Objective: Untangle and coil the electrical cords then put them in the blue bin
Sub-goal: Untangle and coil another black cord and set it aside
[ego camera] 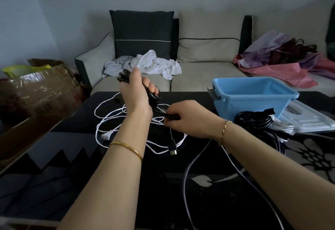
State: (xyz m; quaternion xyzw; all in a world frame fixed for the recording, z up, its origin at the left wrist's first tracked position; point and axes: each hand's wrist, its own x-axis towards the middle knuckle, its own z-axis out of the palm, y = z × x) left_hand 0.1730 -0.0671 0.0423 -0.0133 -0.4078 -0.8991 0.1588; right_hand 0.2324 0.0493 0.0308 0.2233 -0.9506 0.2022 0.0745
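Nearest the viewer, a grey cable [186,175] is seen running across the glossy black table [72,166], between the two bare forearms. A gold bangle [126,148] is worn on the left forearm and a thinner bracelet [223,130] on the right wrist.

Beyond these, a white cord [108,119] is spread in loose, overlapping loops on the table, its two-pin plug [106,136] lying just beside the left forearm. A black connector [173,148] is seen among the white loops, below the right hand.

The right hand [188,119] is held low over the tangle, its fingers closed in a pinch on a strand of the black cord [154,97]. The left hand [137,88] is raised above the table, with its fingers curled round several gathered loops of the same black cord.

To the right, a coiled black bundle [253,121] is set against the near wall of the blue bin [253,94], which stands open on the table. No cord is visible inside it. A clear lid [308,121] lies just beside the bin, with a small white coil [284,127] at its near edge.

Farthest back, a sofa [199,81] is shown bearing a dark cushion [141,34], a beige cushion [208,36], crumpled white cloth [155,65] and a pile of bags [282,57]. A cardboard box [41,85] stands at the left.
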